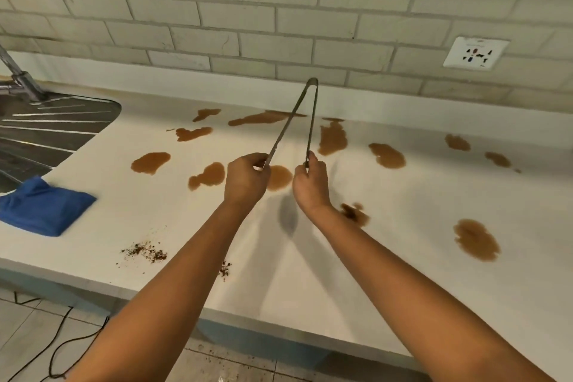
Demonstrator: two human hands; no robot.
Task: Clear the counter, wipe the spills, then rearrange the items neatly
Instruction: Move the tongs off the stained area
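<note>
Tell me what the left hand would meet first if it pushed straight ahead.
Probably the brown spill just beyond the left hand, which holds one leg of the tongs; farther on, the tiled wall. Height is unclear.

head | looks forward-down | close over counter (387, 245) | single view

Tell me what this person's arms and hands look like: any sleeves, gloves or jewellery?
Both forearms are bare all the way to the bottom of the picture, with no sleeve showing. The left hand and right hand wear no gloves, and no watch, bracelet or ring is visible on them.
</note>
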